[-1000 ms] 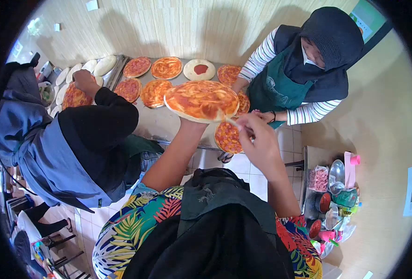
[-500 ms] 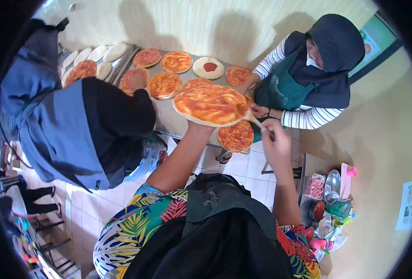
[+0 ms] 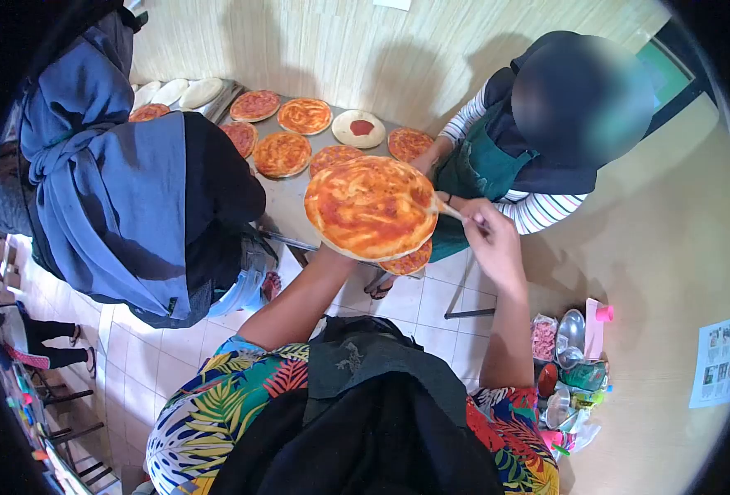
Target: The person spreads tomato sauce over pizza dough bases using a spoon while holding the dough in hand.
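Observation:
My left hand (image 3: 337, 256) holds a round pizza base (image 3: 369, 206) up from below; the fingers are hidden under it. Red sauce is smeared in streaks over most of the top, leaving a pale rim. In my right hand (image 3: 495, 243), closed fingers pinch the handle of a spoon (image 3: 451, 210), whose end rests at the right edge of the sauced base. Beneath the raised base, another sauced pizza (image 3: 408, 261) partly shows on the table. Behind it lies one more pizza (image 3: 332, 157), partly covered from my view.
Several sauced pizzas (image 3: 282, 154) and a pale base with a red sauce patch (image 3: 358, 129) lie on the table (image 3: 287, 202). Co-workers stand at left (image 3: 126, 206) and right (image 3: 485, 165). Bowls (image 3: 571, 330) and a pink-filled container (image 3: 544, 338) stand at lower right.
The base in my left hand has tipped so more of its top faces me. My right hand and the spoon stay at its right edge. The left co-worker's hand has left the pizzas in view.

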Action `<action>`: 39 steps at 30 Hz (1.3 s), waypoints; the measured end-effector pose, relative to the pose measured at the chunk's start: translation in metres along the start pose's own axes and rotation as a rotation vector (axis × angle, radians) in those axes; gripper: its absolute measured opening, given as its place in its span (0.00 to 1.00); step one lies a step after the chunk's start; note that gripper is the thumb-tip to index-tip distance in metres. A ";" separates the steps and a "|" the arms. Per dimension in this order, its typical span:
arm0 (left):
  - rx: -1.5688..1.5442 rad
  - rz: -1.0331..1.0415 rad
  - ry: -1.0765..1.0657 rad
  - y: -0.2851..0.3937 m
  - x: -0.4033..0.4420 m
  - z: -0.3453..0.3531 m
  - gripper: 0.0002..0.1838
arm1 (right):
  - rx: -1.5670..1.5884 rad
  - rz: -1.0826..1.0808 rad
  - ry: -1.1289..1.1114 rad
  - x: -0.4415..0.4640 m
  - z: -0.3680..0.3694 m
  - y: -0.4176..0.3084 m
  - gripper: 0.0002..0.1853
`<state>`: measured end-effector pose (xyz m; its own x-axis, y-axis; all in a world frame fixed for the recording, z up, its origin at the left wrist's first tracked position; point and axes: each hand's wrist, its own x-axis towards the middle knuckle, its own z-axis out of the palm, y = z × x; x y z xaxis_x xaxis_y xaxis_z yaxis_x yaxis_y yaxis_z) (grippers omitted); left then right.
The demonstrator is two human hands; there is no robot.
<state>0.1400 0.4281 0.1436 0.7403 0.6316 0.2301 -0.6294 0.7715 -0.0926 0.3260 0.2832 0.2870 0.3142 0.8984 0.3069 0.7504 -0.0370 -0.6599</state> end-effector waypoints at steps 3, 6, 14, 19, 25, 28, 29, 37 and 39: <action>-0.028 -0.028 -0.026 -0.002 -0.004 0.006 0.32 | 0.007 -0.009 -0.140 -0.005 -0.022 -0.006 0.06; -0.061 -0.076 -0.040 -0.002 -0.005 0.010 0.31 | -0.011 -0.167 -0.112 0.018 -0.015 0.004 0.06; -0.037 -0.091 -0.029 0.022 0.006 -0.009 0.31 | 0.165 -0.118 -0.189 0.030 -0.018 0.006 0.05; 0.009 -0.079 -0.018 0.027 0.008 -0.014 0.31 | -0.116 -0.178 -0.201 0.064 0.019 -0.020 0.04; 0.041 -0.061 -0.023 0.028 0.005 -0.017 0.31 | -0.063 -0.100 -0.313 0.041 -0.003 -0.025 0.05; 0.003 -0.044 -0.082 0.018 0.004 -0.012 0.31 | 0.065 -0.188 -0.381 0.036 0.028 -0.035 0.05; -0.054 -0.056 -0.150 0.014 0.007 -0.009 0.30 | 0.073 -0.193 -0.343 0.041 0.042 -0.037 0.04; 0.080 -0.050 -0.091 0.003 0.010 0.012 0.20 | -0.012 -0.061 -0.389 0.030 0.025 -0.034 0.04; 0.123 -0.039 0.029 -0.001 0.011 0.008 0.20 | 0.116 -0.076 -0.406 0.022 0.042 -0.052 0.04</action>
<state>0.1474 0.4334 0.1535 0.7698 0.6050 0.2033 -0.6233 0.7812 0.0357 0.2696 0.3234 0.2992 -0.0108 0.9969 0.0780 0.6846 0.0643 -0.7261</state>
